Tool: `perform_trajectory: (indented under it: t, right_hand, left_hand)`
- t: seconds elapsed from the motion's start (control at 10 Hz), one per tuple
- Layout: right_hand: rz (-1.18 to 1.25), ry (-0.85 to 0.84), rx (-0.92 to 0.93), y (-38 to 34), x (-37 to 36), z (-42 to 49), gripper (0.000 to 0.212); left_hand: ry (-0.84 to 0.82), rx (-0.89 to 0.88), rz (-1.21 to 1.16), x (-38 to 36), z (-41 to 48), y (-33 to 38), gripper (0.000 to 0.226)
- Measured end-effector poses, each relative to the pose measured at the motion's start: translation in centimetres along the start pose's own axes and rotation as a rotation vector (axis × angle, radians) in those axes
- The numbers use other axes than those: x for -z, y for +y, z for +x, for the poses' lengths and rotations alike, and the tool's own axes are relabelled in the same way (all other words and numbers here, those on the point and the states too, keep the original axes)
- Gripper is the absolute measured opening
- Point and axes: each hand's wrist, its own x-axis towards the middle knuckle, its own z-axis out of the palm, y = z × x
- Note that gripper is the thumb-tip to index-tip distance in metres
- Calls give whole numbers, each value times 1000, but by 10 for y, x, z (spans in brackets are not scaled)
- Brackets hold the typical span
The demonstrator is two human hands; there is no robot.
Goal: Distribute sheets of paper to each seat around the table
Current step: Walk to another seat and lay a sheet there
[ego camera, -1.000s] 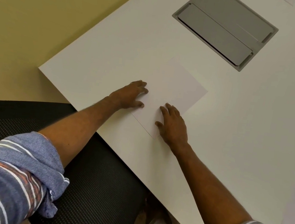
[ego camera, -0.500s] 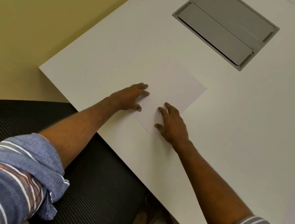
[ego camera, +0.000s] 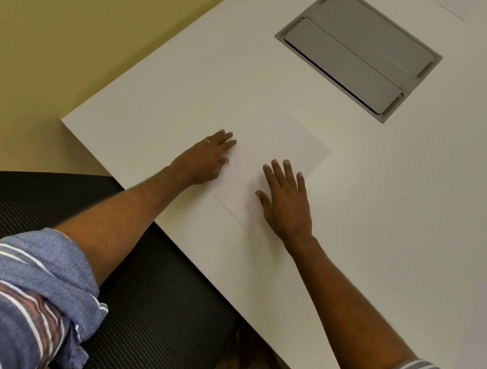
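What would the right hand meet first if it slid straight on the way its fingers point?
Past the sheet of paper under the right hand, probably only bare table; the grey hatch seems slightly left of that line.

Bare table (ego camera: 158,116) all round; grey hatch (ego camera: 359,52) flush, well beyond.

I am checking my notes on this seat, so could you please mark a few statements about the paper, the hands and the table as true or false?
1. One sheet of paper lies flat on the white table. True.
2. The right hand lifts the sheet clear of the table. False: it rests flat, fingers spread.
3. The left hand is at the sheet's left edge. True.
4. The grey hatch stands wide open. False: its flaps lie closed.
5. A black mesh chair sits at the table's edge. True.
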Motion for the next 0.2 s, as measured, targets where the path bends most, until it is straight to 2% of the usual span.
perform_trajectory:
  t: [0.2]
  right_hand:
    - [19,-1,-92,5,17,-8,61]
  left_hand:
    - [142,-3,124,27,-4,4,55]
